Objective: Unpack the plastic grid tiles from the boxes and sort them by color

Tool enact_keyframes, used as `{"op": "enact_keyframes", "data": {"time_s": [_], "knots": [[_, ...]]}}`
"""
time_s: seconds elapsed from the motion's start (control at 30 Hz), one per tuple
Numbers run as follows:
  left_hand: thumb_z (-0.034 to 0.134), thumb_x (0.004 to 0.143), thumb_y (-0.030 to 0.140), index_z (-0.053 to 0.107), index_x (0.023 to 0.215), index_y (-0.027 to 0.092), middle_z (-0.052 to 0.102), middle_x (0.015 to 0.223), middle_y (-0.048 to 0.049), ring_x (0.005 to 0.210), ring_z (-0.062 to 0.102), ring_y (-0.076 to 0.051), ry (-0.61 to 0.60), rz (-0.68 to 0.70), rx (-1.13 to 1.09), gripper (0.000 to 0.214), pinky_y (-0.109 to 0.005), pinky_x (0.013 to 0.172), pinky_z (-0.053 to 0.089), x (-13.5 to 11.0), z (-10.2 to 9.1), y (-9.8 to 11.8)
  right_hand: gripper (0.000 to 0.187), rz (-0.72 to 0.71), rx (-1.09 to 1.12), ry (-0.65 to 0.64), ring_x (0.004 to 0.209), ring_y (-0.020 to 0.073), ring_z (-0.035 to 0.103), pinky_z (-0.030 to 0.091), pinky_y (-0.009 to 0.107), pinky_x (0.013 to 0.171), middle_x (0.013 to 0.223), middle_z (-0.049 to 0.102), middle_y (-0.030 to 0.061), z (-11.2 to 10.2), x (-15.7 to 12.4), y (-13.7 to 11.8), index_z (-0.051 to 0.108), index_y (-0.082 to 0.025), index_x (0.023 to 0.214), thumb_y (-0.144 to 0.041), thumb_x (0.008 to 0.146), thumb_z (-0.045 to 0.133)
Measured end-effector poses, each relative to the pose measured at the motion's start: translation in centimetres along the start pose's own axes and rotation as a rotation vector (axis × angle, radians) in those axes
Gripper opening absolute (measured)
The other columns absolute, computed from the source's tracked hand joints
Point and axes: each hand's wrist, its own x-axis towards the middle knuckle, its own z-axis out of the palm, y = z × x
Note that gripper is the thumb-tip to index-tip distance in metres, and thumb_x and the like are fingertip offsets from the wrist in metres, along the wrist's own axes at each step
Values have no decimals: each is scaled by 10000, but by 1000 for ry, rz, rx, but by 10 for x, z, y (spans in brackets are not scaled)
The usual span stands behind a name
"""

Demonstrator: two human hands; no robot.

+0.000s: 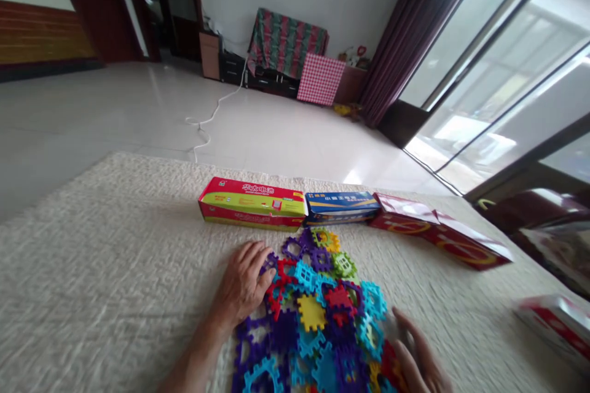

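A heap of coloured plastic interlocking pieces [322, 313], in purple, blue, red, yellow and green, lies on a cream textured cloth [115, 270]. My left hand [244, 285] rests flat on the heap's left edge, fingers stretched out over the pieces. My right hand [421, 359] lies at the heap's lower right edge with its fingers extended, partly cut off by the frame. Neither hand grips a piece.
Behind the heap stand a red and yellow box [251, 204], a blue box [341, 206] and a long red box [442, 236] in a row. Another red and white pack [553, 322] lies at the right. Beyond is tiled floor, a cloth-covered cabinet and glass doors.
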Motion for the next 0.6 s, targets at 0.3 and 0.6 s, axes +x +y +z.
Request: {"op": "enact_keyframes", "data": {"time_s": [0.3,0.6], "knots": [[479,941,372,581,1280,189,574,1345,-109,1261,516,-257,-77,-36,-144,398,-451,1079,439,-3,-2,17,408,-125,62,-60,1184,293,592,495,420,991,1262,655,34,2,9,-14,647,-292,1177,-521,874,499],[497,936,344,565,1298,219,555,1384,-85,1258,540,-225,-106,-59,-160,389,-379,1062,469,-8,-1,13,502,-201,250,-142,1202,309,580,469,449,1012,1265,649,104,31,148,-41,653,-215,1127,-602,852,490]]}}
